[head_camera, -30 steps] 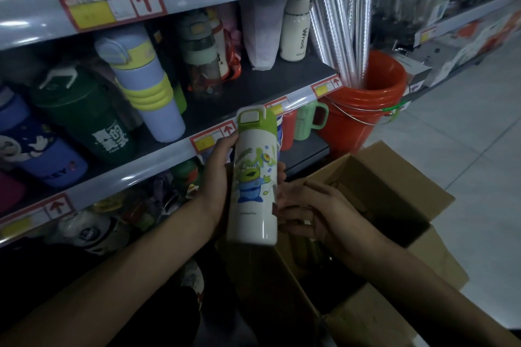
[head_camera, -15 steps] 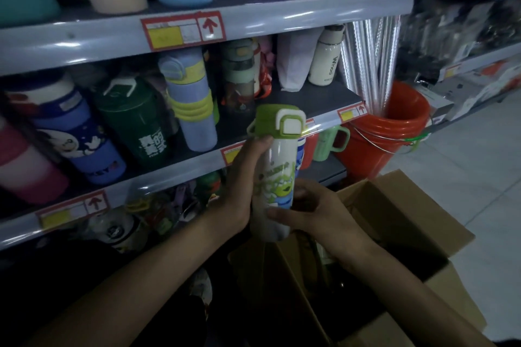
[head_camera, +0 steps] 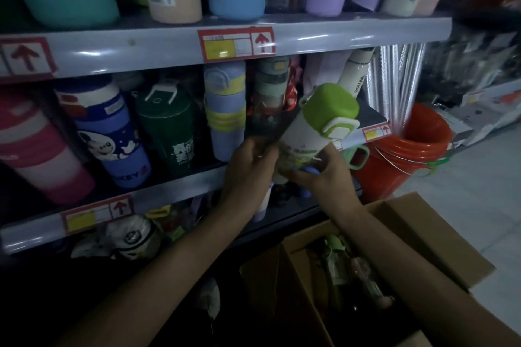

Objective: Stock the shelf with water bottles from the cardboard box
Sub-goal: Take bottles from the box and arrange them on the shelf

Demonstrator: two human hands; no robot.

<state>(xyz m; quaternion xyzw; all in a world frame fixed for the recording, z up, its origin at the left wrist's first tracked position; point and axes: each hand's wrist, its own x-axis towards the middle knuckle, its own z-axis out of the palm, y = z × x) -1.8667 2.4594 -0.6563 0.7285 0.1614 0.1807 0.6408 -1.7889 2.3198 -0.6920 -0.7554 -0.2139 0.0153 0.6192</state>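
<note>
Green-lidded bottle (head_camera: pixel 310 132) now higher, tilted; left hand (head_camera: pixel 248 169), right hand (head_camera: pixel 328 176) clamped on it; bottles (head_camera: pixel 352 276) in cardboard box (head_camera: pixel 423 234)

held bottle (head_camera: pixel 307 132): white body, green cartoon print, lime-green lid
bucket (head_camera: pixel 406 155): orange-red
cardboard box (head_camera: pixel 434 236): brown

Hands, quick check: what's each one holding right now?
Left hand: curled around the lower body of the green-lidded bottle.
Right hand: gripping the same bottle from the other side.
</note>
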